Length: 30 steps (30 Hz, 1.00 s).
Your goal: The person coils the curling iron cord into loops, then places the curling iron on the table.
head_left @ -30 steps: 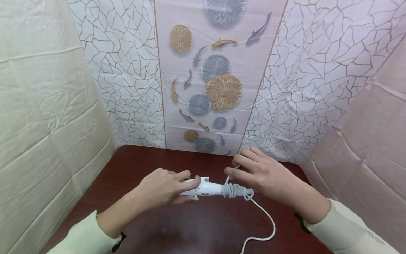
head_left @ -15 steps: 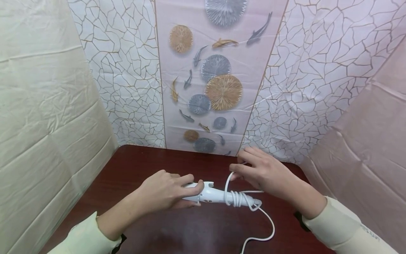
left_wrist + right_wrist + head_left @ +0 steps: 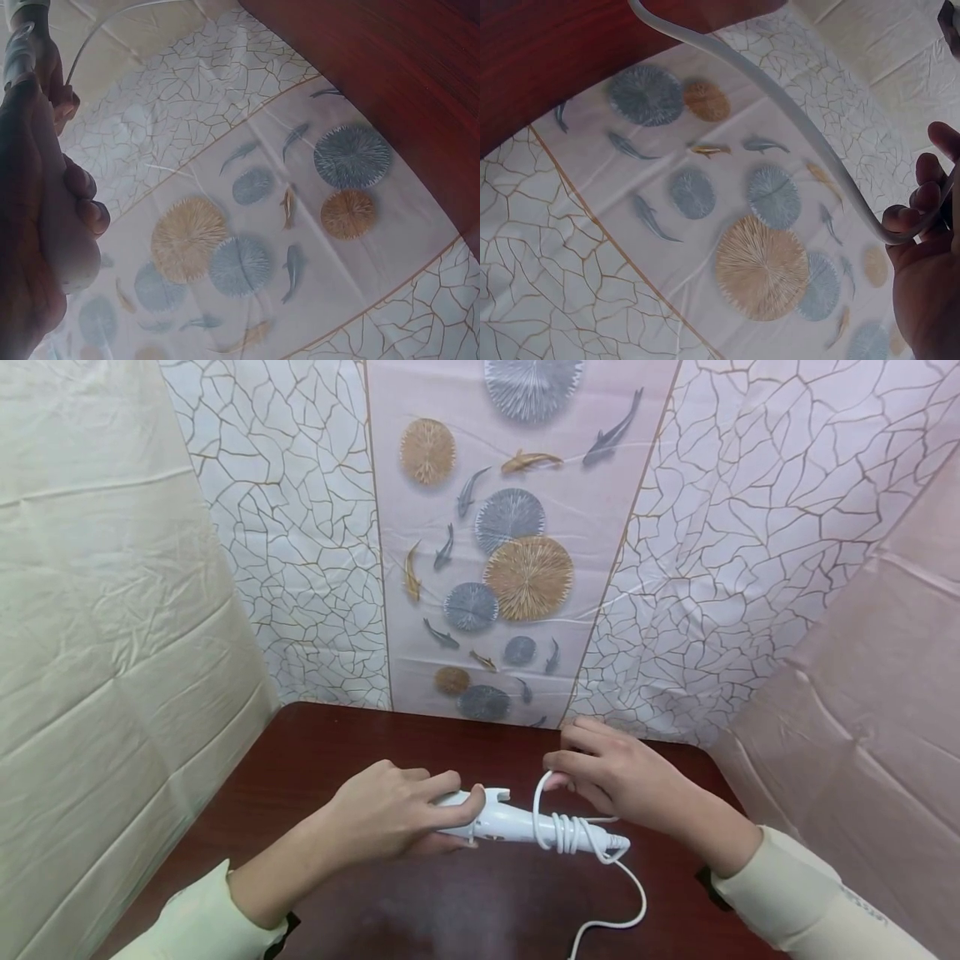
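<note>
My left hand (image 3: 397,810) grips the thick end of a white corded hair styling iron (image 3: 510,822), thumb and fingers round its body. A short lever-like piece stands up from its top side. The white cord (image 3: 567,833) is wound several times round the slim handle. My right hand (image 3: 618,772) pinches a length of that cord above the handle, making a raised loop. In the right wrist view, the cord (image 3: 795,116) runs into the curled fingers (image 3: 901,219). The left wrist view shows the iron's rounded end (image 3: 71,255) in my palm; the fingers hide part of it.
Below both hands lies a dark red-brown table (image 3: 337,893). The cord's free part trails over it towards the front edge. A patterned cloth (image 3: 480,568) hangs behind the table, with pale cloth walls (image 3: 112,610) on either side.
The iron has moved slightly right and towards me. My right hand has shifted a little right and then lower, still holding the cord; the cord loop beside the windings now stands wider.
</note>
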Tool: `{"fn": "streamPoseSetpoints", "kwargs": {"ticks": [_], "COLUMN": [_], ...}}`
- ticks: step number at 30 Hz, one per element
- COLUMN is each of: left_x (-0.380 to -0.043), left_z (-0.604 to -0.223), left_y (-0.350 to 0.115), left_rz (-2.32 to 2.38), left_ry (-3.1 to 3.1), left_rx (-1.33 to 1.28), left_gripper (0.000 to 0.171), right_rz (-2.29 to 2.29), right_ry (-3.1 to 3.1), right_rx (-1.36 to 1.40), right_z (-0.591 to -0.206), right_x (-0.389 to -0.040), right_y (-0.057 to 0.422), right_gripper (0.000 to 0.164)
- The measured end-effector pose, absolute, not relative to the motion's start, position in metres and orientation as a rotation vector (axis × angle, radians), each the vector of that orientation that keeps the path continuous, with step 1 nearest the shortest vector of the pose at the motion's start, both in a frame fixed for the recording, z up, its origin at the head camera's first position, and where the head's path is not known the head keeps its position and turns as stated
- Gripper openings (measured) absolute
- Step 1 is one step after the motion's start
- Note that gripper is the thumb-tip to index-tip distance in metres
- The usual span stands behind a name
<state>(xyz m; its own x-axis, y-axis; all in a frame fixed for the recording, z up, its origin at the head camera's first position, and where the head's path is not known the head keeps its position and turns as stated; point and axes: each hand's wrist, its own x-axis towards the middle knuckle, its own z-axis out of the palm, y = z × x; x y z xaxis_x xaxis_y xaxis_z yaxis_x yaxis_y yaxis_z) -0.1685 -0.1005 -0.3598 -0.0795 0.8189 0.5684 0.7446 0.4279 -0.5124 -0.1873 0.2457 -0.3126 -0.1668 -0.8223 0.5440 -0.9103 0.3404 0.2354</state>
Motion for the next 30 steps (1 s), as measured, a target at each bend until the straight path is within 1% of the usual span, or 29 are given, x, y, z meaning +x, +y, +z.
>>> {"fn": "streamPoseSetpoints", "kwargs": {"ticks": [6,16,18,20,23,24,28,30], "left_x": [-0.169,-0.171,-0.171,-0.171,-0.172,-0.172,-0.172,-0.172], "left_z": [-0.359,-0.357,-0.357,-0.356,-0.355,-0.355,-0.355,-0.355], "left_y": [-0.1,-0.101,-0.102,-0.102,-0.104,-0.104,-0.105,-0.105], "left_rz": [0.096,0.089,0.082,0.084,0.089,0.091,0.087,0.081], "left_ry": [-1.827,-1.818,-1.821,-1.823,-1.834,-1.835,-1.849,-1.852], "left_rx": [-1.327,-1.287,-1.284,-1.279,-1.269,-1.266,-1.252,-1.249], "left_gripper": [0.044,0.045,0.046,0.048,0.051,0.052,0.053,0.052], "right_rz": [0.217,0.234,0.263,0.291,0.332,0.346,0.424,0.453], "right_ry": [-2.094,-2.16,-2.171,-2.186,-2.195,-2.205,-2.261,-2.289], "right_rx": [1.45,1.402,1.403,1.405,1.42,1.418,1.375,1.33], "right_z": [-0.324,-0.334,-0.336,-0.338,-0.344,-0.347,-0.36,-0.367], "right_x": [-0.186,-0.186,-0.186,-0.186,-0.185,-0.184,-0.179,-0.174], "right_y": [0.246,0.251,0.251,0.251,0.251,0.251,0.247,0.242], "right_gripper": [0.041,0.044,0.042,0.036,0.015,0.012,0.034,0.039]}}
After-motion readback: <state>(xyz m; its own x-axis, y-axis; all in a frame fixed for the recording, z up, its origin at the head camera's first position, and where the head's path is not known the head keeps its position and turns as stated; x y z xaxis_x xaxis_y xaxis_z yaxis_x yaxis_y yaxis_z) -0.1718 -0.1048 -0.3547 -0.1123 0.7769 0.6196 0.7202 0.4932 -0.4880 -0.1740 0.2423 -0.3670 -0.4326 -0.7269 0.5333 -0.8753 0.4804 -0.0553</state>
